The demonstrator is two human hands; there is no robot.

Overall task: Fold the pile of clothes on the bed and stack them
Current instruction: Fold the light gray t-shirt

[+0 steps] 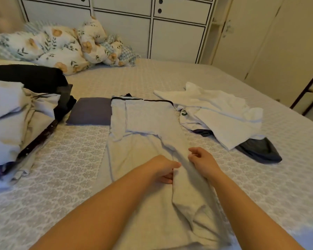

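Observation:
A pale grey garment (pixel 145 127) lies stretched lengthwise down the middle of the bed, with a dark-trimmed edge at its far end. My left hand (pixel 165 168) pinches a raised fold of this cloth near its centre. My right hand (pixel 201 160) rests on the same fold just to the right, fingers curled onto the fabric. A folded purple-grey piece (pixel 90 111) lies flat at the garment's far left. An unfolded heap of white tops (pixel 222 112) over a dark blue item (pixel 260 150) lies to the right.
A pile of pale and black clothes with a dark belt (pixel 22 112) sits at the left. A floral duvet (pixel 58 46) is bunched at the head of the patterned bedspread (pixel 65 159). White wardrobe doors (pixel 177 33) stand behind the bed.

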